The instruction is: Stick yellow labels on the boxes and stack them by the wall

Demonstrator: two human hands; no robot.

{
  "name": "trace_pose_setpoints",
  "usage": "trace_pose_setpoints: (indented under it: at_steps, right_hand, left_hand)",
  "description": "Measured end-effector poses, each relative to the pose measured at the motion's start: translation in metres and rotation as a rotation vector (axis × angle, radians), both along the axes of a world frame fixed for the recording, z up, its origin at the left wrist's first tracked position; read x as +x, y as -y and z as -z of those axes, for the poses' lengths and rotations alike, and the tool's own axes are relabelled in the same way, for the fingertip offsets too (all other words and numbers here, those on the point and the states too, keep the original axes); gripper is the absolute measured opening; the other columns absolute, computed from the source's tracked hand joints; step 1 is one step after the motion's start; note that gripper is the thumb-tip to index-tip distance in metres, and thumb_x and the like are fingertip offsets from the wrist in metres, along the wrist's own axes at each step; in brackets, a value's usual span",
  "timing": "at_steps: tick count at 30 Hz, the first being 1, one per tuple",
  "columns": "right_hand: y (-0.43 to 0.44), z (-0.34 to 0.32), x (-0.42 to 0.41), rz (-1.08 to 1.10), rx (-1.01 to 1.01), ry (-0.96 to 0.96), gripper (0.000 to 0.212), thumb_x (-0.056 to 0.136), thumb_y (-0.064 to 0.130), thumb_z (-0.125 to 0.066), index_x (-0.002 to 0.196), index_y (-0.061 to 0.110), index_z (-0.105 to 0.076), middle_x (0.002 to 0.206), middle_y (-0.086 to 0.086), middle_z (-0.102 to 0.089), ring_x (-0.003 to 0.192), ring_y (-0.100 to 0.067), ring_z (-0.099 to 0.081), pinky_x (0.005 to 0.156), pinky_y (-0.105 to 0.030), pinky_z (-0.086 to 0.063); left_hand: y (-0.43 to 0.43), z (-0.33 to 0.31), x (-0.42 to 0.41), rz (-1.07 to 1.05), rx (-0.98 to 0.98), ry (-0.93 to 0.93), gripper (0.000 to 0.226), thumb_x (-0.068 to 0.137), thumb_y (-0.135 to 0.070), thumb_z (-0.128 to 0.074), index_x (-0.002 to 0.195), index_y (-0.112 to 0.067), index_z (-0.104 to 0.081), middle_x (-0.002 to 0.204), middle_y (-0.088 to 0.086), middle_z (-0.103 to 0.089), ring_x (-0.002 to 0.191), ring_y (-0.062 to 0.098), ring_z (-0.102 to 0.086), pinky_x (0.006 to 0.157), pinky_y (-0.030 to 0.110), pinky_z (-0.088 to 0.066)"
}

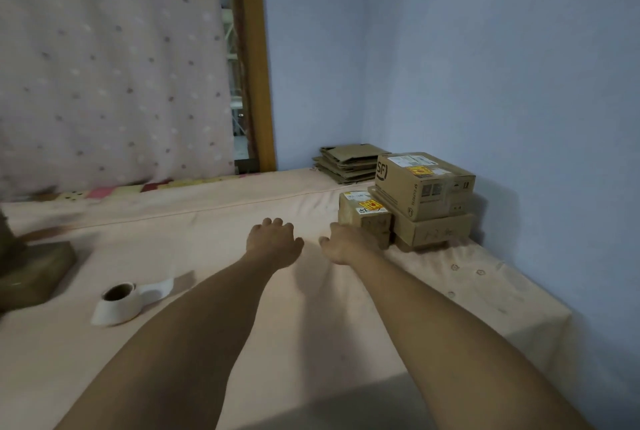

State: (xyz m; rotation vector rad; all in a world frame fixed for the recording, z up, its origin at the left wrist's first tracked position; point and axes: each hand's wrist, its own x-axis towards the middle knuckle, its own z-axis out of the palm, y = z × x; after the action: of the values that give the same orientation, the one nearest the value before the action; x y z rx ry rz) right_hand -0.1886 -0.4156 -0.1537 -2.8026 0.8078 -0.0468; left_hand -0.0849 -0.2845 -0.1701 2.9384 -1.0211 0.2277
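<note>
A small brown box (363, 218) with a yellow label on top sits on the pink bed, against a stack of two larger boxes by the blue wall. The upper stacked box (424, 180) carries a yellow label; the lower one (433, 230) is flatter. My right hand (346, 244) is at the small box's near left side, its fingers hidden behind the hand. My left hand (273, 239) hovers over the bed to the left of it, fingers loosely curled, holding nothing.
A pile of flattened cardboard (346, 163) lies in the corner behind the boxes. A white roll of labels (119, 305) lies on the bed (207, 239) at the left, beside a brown object (31, 270). A curtain (110, 66) hangs at the back left.
</note>
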Motion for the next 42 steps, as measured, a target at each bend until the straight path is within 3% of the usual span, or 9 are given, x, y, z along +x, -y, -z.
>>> trace_pose_setpoints:
  at_steps: [3,10,17,23,31,35,38,42]
  right_hand:
    - [-0.050,-0.015,0.016,-0.071,-0.030,-0.030,0.055,0.105,0.050,-0.037,0.147,0.016,-0.046,0.146,-0.009,-0.053,0.132,-0.031,-0.051,0.096,-0.041,-0.044]
    - [-0.167,-0.047,0.061,-0.309,-0.120,-0.002,0.060,0.106,0.052,-0.035,0.155,0.017,-0.039,0.157,-0.009,-0.043,0.141,-0.032,-0.041,0.108,-0.045,-0.038]
    - [-0.286,-0.071,0.110,-0.496,-0.205,0.043,0.058,0.105,0.052,-0.035,0.150,0.016,-0.042,0.151,-0.009,-0.047,0.136,-0.033,-0.045,0.103,-0.045,-0.040]
    - [-0.372,-0.085,0.145,-0.617,-0.238,0.102,0.056,0.104,0.051,-0.037,0.148,0.016,-0.045,0.148,-0.009,-0.049,0.134,-0.032,-0.046,0.101,-0.045,-0.041]
    - [-0.436,-0.088,0.179,-0.661,-0.228,0.099,0.056,0.104,0.051,-0.041,0.149,0.018,-0.045,0.148,-0.010,-0.050,0.134,-0.032,-0.047,0.104,-0.046,-0.041]
    - [-0.447,-0.064,0.195,-0.664,-0.215,0.028,0.057,0.103,0.052,-0.041,0.147,0.018,-0.047,0.145,-0.009,-0.052,0.132,-0.031,-0.048,0.100,-0.043,-0.042]
    - [-0.450,-0.042,0.205,-0.660,-0.208,-0.017,0.053,0.099,0.050,-0.047,0.143,0.020,-0.053,0.143,-0.007,-0.055,0.131,-0.030,-0.050,0.099,-0.042,-0.042]
    - [-0.453,-0.019,0.221,-0.668,-0.179,-0.072,0.054,0.096,0.040,-0.053,0.148,0.027,-0.049,0.152,-0.005,-0.048,0.134,-0.030,-0.048,0.104,-0.042,-0.042]
  left_hand:
    - [-0.051,-0.014,0.007,-0.082,0.018,0.001,0.054,0.102,-0.049,-0.030,0.139,-0.015,-0.051,0.140,0.009,-0.053,0.131,0.029,-0.045,0.104,0.043,-0.039]
    - [-0.179,-0.046,0.025,-0.270,-0.045,0.021,0.057,0.101,-0.050,-0.030,0.140,-0.015,-0.051,0.142,0.010,-0.053,0.132,0.030,-0.045,0.105,0.045,-0.041]
    - [-0.334,-0.067,0.045,-0.492,-0.052,0.031,0.055,0.099,-0.049,-0.031,0.135,-0.018,-0.056,0.141,0.010,-0.054,0.130,0.033,-0.047,0.101,0.045,-0.042]
    - [-0.427,-0.076,0.068,-0.629,-0.176,0.015,0.052,0.098,-0.051,-0.035,0.139,-0.024,-0.053,0.143,0.007,-0.054,0.131,0.031,-0.046,0.100,0.048,-0.041]
    - [-0.468,-0.069,0.095,-0.674,-0.341,-0.063,0.051,0.094,-0.050,-0.034,0.134,-0.025,-0.054,0.134,0.008,-0.057,0.118,0.032,-0.052,0.092,0.046,-0.045]
    - [-0.465,-0.036,0.106,-0.649,-0.412,-0.177,0.057,0.091,-0.052,-0.038,0.137,-0.023,-0.054,0.135,0.010,-0.060,0.120,0.032,-0.055,0.100,0.046,-0.049]
    - [-0.459,-0.014,0.111,-0.638,-0.342,-0.136,0.053,0.091,-0.046,-0.042,0.135,-0.021,-0.055,0.131,0.012,-0.062,0.119,0.032,-0.056,0.095,0.043,-0.050]
    - [-0.445,-0.001,0.119,-0.581,-0.099,-0.052,0.040,0.096,-0.033,-0.047,0.129,-0.015,-0.061,0.131,0.012,-0.059,0.128,0.031,-0.049,0.095,0.040,-0.044]
